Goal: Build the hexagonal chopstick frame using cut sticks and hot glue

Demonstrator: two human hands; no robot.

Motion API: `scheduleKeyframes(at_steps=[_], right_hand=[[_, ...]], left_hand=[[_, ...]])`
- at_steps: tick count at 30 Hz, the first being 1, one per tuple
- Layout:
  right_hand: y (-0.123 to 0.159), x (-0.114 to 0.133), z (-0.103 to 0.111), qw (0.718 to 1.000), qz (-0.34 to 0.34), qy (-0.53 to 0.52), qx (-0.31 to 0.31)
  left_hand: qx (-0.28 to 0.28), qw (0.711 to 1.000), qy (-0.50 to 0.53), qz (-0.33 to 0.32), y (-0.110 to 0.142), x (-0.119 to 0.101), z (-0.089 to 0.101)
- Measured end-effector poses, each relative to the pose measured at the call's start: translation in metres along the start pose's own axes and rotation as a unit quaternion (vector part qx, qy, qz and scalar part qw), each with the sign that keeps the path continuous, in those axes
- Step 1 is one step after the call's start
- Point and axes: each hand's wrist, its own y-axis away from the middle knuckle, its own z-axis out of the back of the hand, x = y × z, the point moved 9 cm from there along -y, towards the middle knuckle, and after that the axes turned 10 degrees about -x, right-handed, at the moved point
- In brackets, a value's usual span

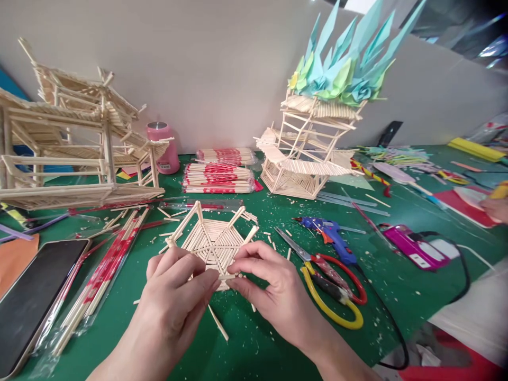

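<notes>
A small hexagonal frame of wooden sticks (214,241) lies on the green table in front of me, its slats meeting at the centre and short rails along its rim. At its near side, a short wooden stick (227,277) spans the gap between my fingertips. My left hand (174,291) pinches the left end of this stick. My right hand (273,291) has thumb and fingers closed round the right end. Both hands cover part of the frame's near rim, so I cannot tell whether the stick touches it.
Scissors (327,286) and a blue glue gun (331,235) lie to the right. A phone (35,301) and bagged chopsticks (107,264) are on the left. Behind stand a stick house (107,143), a pink bottle (169,153) and a paper-topped stick tower (301,143). A co-worker's hand (498,203) shows far right.
</notes>
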Motion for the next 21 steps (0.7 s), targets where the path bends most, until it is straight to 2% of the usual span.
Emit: scheduleKeyframes(at_steps=[11,16,21], right_hand=[[-0.0017,0.0015,-0.002,1.0,0.006,0.0,-0.005],[-0.0017,0.0025,-0.0017,1.0,0.009,0.001,-0.01],[-0.0007,0.0017,-0.0011,1.0,0.009,0.001,-0.015]], left_hand=[[0.002,1.0,0.008,-0.026,-0.0009,-0.0041,0.004],[0.027,0.998,-0.001,-0.051,-0.0009,-0.0047,0.0008],[0.034,0.998,-0.001,-0.044,0.0026,-0.0014,0.0001]])
